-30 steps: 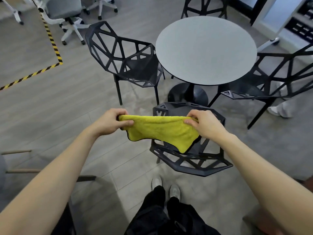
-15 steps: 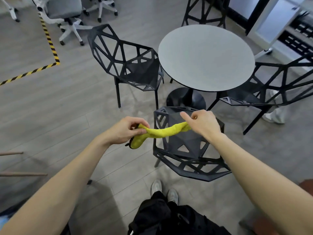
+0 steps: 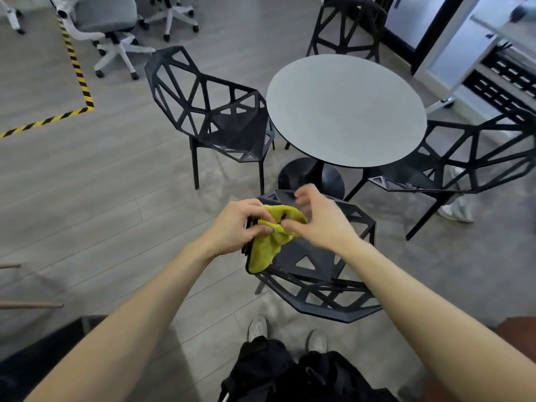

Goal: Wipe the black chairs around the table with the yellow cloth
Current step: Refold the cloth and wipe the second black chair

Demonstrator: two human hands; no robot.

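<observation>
- Yellow cloth (image 3: 268, 242) was bunched, held in the air over the near black chair (image 3: 324, 274).
- Left hand (image 3: 240, 224) gripped the cloth, fingers curled round it.
- Right hand (image 3: 317, 220) pinched the cloth's top; upper fingers were blurred.
- Round grey table (image 3: 345, 108) stood just beyond.

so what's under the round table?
Under the round table a black pedestal base shows on the floor. The tabletop hides most of the post above it and part of the right chair's seat.
</observation>
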